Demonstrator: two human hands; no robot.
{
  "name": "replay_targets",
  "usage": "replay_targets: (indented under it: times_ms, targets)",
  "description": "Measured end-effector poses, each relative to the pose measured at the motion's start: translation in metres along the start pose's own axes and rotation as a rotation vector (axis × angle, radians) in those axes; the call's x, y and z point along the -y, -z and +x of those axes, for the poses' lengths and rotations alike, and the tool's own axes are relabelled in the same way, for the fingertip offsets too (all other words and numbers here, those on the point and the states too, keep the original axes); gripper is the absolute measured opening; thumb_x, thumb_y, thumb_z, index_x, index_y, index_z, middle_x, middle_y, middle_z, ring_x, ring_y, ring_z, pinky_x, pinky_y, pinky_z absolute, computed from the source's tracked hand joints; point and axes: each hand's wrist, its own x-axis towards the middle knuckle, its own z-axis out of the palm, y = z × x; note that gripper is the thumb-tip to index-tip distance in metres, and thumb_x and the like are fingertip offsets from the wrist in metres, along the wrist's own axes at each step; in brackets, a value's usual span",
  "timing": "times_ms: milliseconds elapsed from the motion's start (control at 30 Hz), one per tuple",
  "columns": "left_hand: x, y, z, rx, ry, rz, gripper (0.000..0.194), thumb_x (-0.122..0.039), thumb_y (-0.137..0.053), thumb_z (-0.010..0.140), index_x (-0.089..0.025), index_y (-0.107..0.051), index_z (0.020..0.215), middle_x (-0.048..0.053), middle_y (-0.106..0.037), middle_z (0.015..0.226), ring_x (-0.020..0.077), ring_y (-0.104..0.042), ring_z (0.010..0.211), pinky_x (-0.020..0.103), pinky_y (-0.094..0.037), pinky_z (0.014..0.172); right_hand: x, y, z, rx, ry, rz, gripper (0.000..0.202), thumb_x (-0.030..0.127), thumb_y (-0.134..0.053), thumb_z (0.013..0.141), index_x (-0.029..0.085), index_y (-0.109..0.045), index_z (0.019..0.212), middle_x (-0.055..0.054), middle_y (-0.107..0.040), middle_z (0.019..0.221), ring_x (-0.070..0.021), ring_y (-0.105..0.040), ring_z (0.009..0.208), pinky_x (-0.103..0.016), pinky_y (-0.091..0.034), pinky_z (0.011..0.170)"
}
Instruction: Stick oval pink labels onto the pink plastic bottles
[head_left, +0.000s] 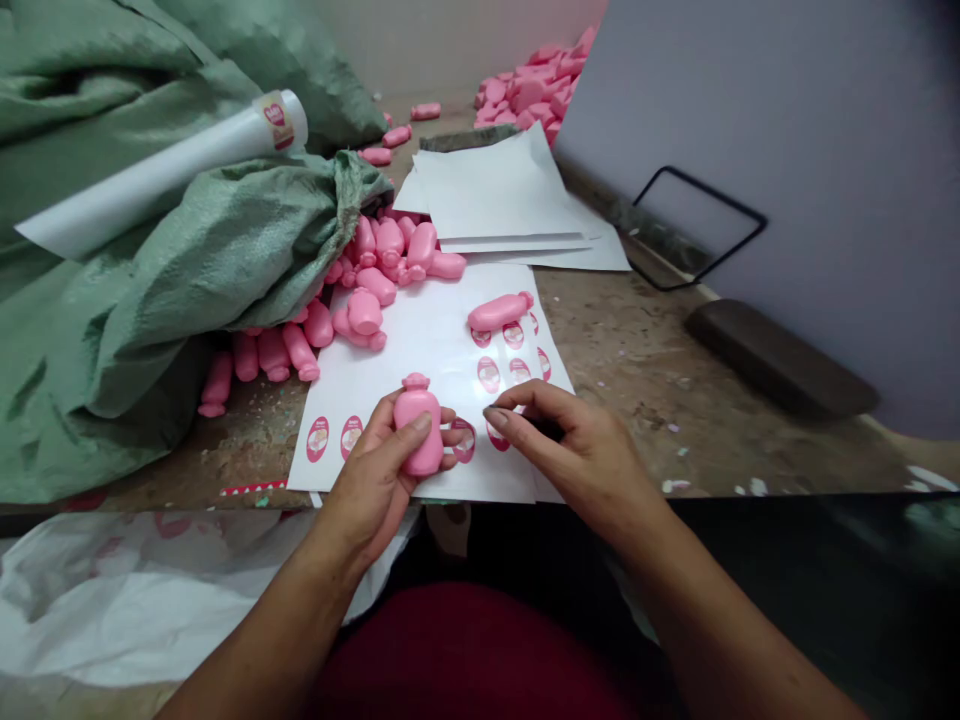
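Note:
My left hand (375, 475) is closed around a small pink plastic bottle (417, 403), its knobbed end pointing away from me and my thumb across its front. The side facing me looks plain. Just to the right, my right hand (585, 445) hovers over a white sticker sheet (409, 365) with thumb and forefinger pinched together. Whatever may be between those fingertips is too small to make out. Oval pink-and-white stickers (317, 439) line the sheet's near edge and right side, some hidden by my hands. Another pink bottle (495, 314) lies on the sheet's right part.
Several pink bottles (390, 240) spill from a green woven sack (262, 230) at left. A rolled white sheet (165, 170) rests on the sack. White papers (495, 185) lie behind, before a pink heap (529, 95). A black wire frame (724, 205) and dark block (780, 358) are at right.

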Motion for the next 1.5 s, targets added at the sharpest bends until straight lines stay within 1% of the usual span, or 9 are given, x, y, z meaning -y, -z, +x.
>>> replay_targets:
  times_ms: [133, 267, 367, 533, 600, 767, 900, 1233, 1500]
  targets:
    - [0.0, 0.004, 0.003, -0.103, -0.033, -0.023, 0.027, -0.014, -0.066, 0.088, -0.018, -0.059, 0.114, 0.005, -0.074, 0.092, 0.0155, -0.074, 0.081, 0.026, -0.062, 0.073, -0.02, -0.007, -0.001, -0.069, 0.195, -0.418, 0.017, 0.037, -0.061, 0.093, 0.024, -0.07, 0.09, -0.003, -0.077, 0.079, -0.0183, -0.063, 0.063, -0.034, -0.033, 0.069]
    - [0.0, 0.006, 0.006, -0.109, -0.014, -0.038, 0.027, -0.013, -0.066, 0.087, -0.017, -0.059, 0.114, 0.006, -0.074, 0.093, 0.016, -0.074, 0.082, 0.027, -0.062, 0.075, -0.022, -0.017, 0.0, -0.052, 0.259, -0.496, 0.019, 0.038, -0.062, 0.094, 0.021, -0.068, 0.086, -0.003, -0.078, 0.08, -0.019, -0.065, 0.067, -0.035, -0.032, 0.072]
    - [0.0, 0.007, 0.007, -0.102, -0.002, -0.041, 0.025, -0.014, -0.067, 0.087, -0.017, -0.06, 0.111, 0.006, -0.074, 0.093, 0.0162, -0.074, 0.081, 0.027, -0.062, 0.076, -0.016, -0.02, 0.002, -0.043, 0.187, -0.393, 0.022, 0.038, -0.065, 0.088, 0.021, -0.065, 0.074, -0.001, -0.072, 0.069, -0.0163, -0.057, 0.059, -0.033, -0.033, 0.069]
    - [0.0, 0.008, 0.007, -0.104, 0.009, -0.034, 0.02, -0.014, -0.066, 0.088, -0.016, -0.061, 0.107, 0.006, -0.073, 0.093, 0.0152, -0.073, 0.082, 0.026, -0.061, 0.076, -0.002, -0.008, 0.002, 0.007, -0.05, 0.18, 0.03, 0.045, -0.065, 0.083, 0.022, -0.058, 0.066, 0.002, -0.057, 0.062, -0.0144, -0.05, 0.059, -0.028, -0.036, 0.058]
    - [0.001, 0.007, 0.006, -0.085, 0.001, -0.018, 0.022, -0.014, -0.066, 0.088, -0.016, -0.062, 0.11, 0.006, -0.072, 0.095, 0.0147, -0.072, 0.083, 0.025, -0.06, 0.074, 0.007, -0.003, 0.001, 0.017, -0.074, 0.279, 0.028, 0.045, -0.067, 0.081, 0.022, -0.059, 0.067, 0.002, -0.055, 0.062, -0.014, -0.048, 0.06, -0.027, -0.037, 0.057]
    - [0.003, -0.001, -0.004, 0.028, 0.036, -0.113, 0.028, -0.038, -0.062, 0.095, -0.019, -0.063, 0.116, 0.005, -0.07, 0.101, 0.0144, -0.069, 0.084, 0.025, -0.06, 0.072, 0.024, -0.003, -0.003, 0.128, -0.043, 0.339, 0.019, 0.039, -0.067, 0.079, 0.022, -0.063, 0.071, 0.003, -0.056, 0.062, -0.0128, -0.048, 0.058, -0.026, -0.037, 0.055]
    - [0.002, -0.007, -0.011, 0.085, 0.097, -0.156, 0.038, -0.05, -0.053, 0.098, -0.018, -0.064, 0.114, 0.005, -0.069, 0.09, 0.0128, -0.066, 0.072, 0.022, -0.058, 0.062, 0.027, -0.008, -0.005, 0.204, -0.047, 0.372, 0.018, 0.038, -0.067, 0.081, 0.022, -0.064, 0.073, 0.002, -0.063, 0.065, -0.0136, -0.054, 0.06, -0.026, -0.04, 0.057]
    - [0.004, -0.011, -0.014, 0.078, 0.067, -0.136, 0.04, -0.047, -0.04, 0.103, -0.017, -0.064, 0.112, 0.003, -0.067, 0.083, 0.0109, -0.065, 0.067, 0.02, -0.058, 0.061, 0.026, -0.011, -0.005, 0.165, -0.044, 0.352, 0.02, 0.039, -0.067, 0.08, 0.022, -0.063, 0.071, 0.002, -0.062, 0.062, -0.014, -0.052, 0.059, -0.026, -0.039, 0.057]
    - [0.004, -0.012, -0.014, 0.045, 0.081, -0.105, 0.04, -0.048, -0.039, 0.103, -0.018, -0.063, 0.115, 0.004, -0.068, 0.086, 0.0111, -0.064, 0.067, 0.019, -0.056, 0.057, 0.023, -0.014, -0.005, 0.161, -0.054, 0.38, 0.023, 0.042, -0.068, 0.08, 0.021, -0.063, 0.071, 0.002, -0.059, 0.063, -0.0136, -0.051, 0.06, -0.026, -0.039, 0.056]
